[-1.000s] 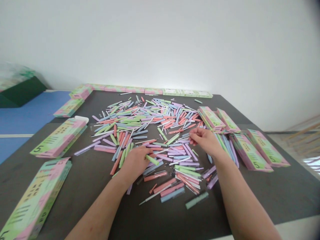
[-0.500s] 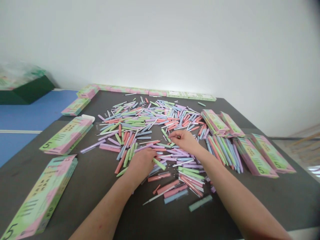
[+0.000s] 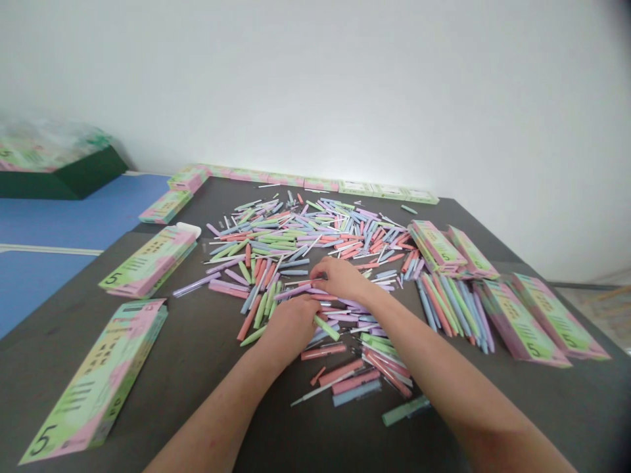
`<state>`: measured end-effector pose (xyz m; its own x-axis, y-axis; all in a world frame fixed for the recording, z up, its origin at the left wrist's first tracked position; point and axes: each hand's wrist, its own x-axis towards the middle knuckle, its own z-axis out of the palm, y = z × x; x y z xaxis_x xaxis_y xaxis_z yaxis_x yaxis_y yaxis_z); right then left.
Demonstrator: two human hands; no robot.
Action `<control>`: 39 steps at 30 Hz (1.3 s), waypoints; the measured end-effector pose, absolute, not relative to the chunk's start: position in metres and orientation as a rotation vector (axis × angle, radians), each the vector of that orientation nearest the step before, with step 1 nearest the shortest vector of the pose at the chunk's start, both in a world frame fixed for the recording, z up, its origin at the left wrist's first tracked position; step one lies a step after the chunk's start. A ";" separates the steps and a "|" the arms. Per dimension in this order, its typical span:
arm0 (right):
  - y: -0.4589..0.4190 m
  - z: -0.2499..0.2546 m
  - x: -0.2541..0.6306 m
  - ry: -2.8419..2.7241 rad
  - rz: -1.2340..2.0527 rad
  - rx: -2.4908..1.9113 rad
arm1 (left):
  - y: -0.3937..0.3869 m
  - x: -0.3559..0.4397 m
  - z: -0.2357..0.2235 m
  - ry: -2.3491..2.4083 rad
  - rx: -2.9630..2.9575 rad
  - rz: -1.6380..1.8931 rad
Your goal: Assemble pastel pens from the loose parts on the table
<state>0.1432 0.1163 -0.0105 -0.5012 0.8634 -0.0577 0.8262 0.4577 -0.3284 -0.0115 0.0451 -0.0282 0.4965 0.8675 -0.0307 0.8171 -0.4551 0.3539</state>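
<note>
A slim light-green plastic barrel (image 3: 327,328) sits near the centre of the frame, one end poking out beneath the person's left hand (image 3: 292,332), whose curled fingers appear to grip it. Just above, a slim lilac plastic barrel (image 3: 292,292) slants past the same fingers; whether they hold it too is unclear. The right hand (image 3: 345,281) meets it from the right, fingertips bent close together at the lilac barrel's far end — whether they pinch anything cannot be told.

With the hands this close, a light hold on the green barrel and a fingertip pinch would probably serve best, since the loose heap of pastel barrels and thin white refills (image 3: 276,238) around them could easily roll or snag. Low wrists might also brush the clear-wrapped coral barrel (image 3: 323,353) below. Right of centre, pastel barrels lie in a neat row (image 3: 451,303) — best kept clear of the right forearm — beside printed green-and-pink cardboard cartons (image 3: 525,315).
</note>
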 end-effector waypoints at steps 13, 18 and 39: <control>0.122 -0.006 0.179 -2.332 0.511 -1.617 | 0.042 -0.010 -0.028 1.410 2.432 0.194; 0.119 -0.006 0.170 -2.390 0.548 -1.563 | 0.042 -0.009 -0.027 1.411 2.440 0.195; 0.142 0.011 0.163 -2.572 0.469 -1.604 | 0.040 -0.010 -0.027 1.390 2.453 0.208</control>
<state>0.1635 0.1421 0.0106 -0.4511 0.8872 -0.0971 0.8643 0.4071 -0.2954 -0.0098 0.0400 -0.0268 0.5178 0.8551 -0.0274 0.8095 -0.4794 0.3389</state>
